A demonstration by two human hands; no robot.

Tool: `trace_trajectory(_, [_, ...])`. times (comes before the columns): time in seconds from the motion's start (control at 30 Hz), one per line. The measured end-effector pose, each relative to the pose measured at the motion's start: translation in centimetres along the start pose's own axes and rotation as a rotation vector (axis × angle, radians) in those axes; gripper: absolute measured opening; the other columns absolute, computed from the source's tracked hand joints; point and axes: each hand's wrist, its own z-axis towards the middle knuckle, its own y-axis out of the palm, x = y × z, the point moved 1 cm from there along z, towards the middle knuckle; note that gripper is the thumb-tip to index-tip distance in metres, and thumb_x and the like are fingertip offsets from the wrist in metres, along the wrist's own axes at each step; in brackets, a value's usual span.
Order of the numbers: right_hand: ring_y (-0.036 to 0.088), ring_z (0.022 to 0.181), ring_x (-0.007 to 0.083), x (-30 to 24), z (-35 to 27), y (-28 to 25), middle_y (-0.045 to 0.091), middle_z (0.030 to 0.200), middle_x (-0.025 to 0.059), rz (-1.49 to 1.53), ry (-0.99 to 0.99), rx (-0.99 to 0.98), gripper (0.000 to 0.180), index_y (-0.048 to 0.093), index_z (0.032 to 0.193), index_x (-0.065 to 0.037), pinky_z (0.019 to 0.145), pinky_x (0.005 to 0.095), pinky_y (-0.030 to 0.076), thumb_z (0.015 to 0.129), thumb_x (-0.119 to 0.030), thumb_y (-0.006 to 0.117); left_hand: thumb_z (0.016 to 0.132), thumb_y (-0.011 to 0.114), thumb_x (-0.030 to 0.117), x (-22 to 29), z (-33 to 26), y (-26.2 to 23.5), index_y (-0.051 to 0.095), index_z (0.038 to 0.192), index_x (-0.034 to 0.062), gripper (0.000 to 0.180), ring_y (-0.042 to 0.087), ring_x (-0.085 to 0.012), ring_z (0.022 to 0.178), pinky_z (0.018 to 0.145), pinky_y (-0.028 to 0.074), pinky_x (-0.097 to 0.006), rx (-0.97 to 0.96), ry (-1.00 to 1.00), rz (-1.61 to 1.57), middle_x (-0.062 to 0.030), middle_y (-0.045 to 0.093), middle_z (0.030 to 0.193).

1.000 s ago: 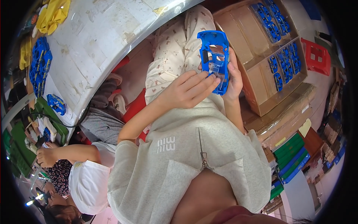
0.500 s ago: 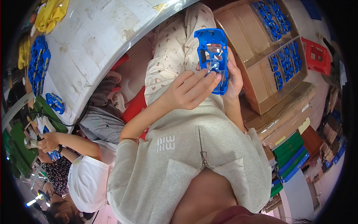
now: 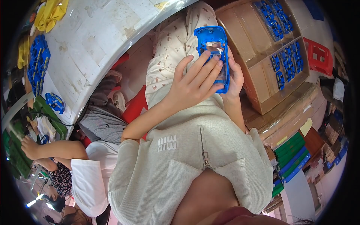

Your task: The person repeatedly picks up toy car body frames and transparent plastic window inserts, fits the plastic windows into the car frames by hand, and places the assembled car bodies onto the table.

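A blue plastic toy car body shell [image 3: 210, 34] is held above my lap with its hollow inside turned up. My right hand [image 3: 235, 78] grips it along its right side; some of those fingers are hidden behind it. My left hand [image 3: 194, 80] lies across the lower half of the shell, fingers stretched out and spread, their tips touching its inside. A clear window piece [image 3: 224, 71] sits within the shell, partly covered by these fingers.
Right of my lap stands a cardboard box [image 3: 258, 71] with rows of blue car shells [image 3: 288, 63]. A pale table [image 3: 101, 33] carries stacked blue shells [image 3: 38, 63] and one single shell [image 3: 55, 103]. A co-worker's arm [image 3: 56, 149] is at lower left. A red stool [image 3: 318, 55] stands far right.
My left hand's fingers have gone from gathered at the shell's window piece to spread flat over it. The shell rose slightly. The co-worker's hand moved left and down.
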Motion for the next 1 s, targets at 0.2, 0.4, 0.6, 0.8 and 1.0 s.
trace_trajectory(0.2, [0.052, 0.103, 0.0225, 0.2, 0.1, -0.1, 0.049, 0.116, 0.0161, 0.09, 0.037, 0.011, 0.044, 0.031, 0.125, -0.002, 0.088, 0.0343, 0.043, 0.087, -0.024, 0.033, 0.074, 0.062, 0.033, -0.6, 0.0, -0.8, 0.055, 0.111, 0.0066, 0.046, 0.044, -0.0222, 0.114, 0.092, 0.028, -0.04, -0.095, -0.038, -0.141, -0.0073, 0.051, 0.118])
trace_trajectory(0.4, [0.056, 0.094, 0.0267, 0.2, -0.1, 0.6, 0.047, 0.118, 0.0164, 0.069, 0.089, -0.036, 0.047, 0.029, 0.126, -0.003, 0.073, 0.0394, 0.051, 0.086, -0.027, 0.035, 0.072, 0.064, 0.014, -2.2, 1.3, 0.6, 0.046, 0.106, -0.0008, 0.041, 0.049, -0.03, 0.096, 0.085, 0.034, -0.038, 0.198, -0.656, -0.742, -0.0158, 0.05, 0.103])
trace_trajectory(0.6, [0.05, 0.1, 0.0194, 0.2, -0.2, 0.8, 0.046, 0.119, 0.0116, -0.297, 0.055, -0.122, 0.047, 0.03, 0.123, -0.003, 0.083, 0.0296, 0.042, 0.084, -0.024, 0.045, 0.077, 0.057, 0.008, -3.3, 1.9, 1.8, 0.048, 0.082, -0.0015, 0.013, 0.048, -0.0283, 0.077, 0.07, 0.039, -0.035, 0.025, -0.734, -0.944, -0.0142, 0.048, 0.081])
trace_trajectory(0.8, [0.055, 0.071, 0.0131, -0.2, 0.3, 1.5, 0.057, 0.082, 0.0089, -0.912, -0.089, 0.054, 0.022, 0.044, 0.104, -0.001, 0.068, 0.026, 0.045, 0.085, -0.009, 0.048, 0.077, 0.056, 0.007, -3.2, 1.8, 2.4, 0.046, 0.078, -0.0024, 0.013, 0.045, -0.0314, 0.071, 0.066, 0.036, -0.039, 0.046, -0.567, -0.684, -0.0158, 0.046, 0.073])
trace_trajectory(1.0, [0.056, 0.061, 0.0133, -0.1, 0.7, 1.7, 0.056, 0.073, 0.0114, -1.057, -0.169, 0.128, 0.008, 0.044, 0.09, 0.001, 0.053, 0.0265, 0.046, 0.086, -0.006, 0.044, 0.076, 0.055, 0.006, -2.9, 1.8, 2.5, 0.045, 0.08, -0.0041, 0.015, 0.045, -0.0325, 0.071, 0.065, 0.036, -0.039, 0.055, -0.588, -0.673, -0.0173, 0.046, 0.074])
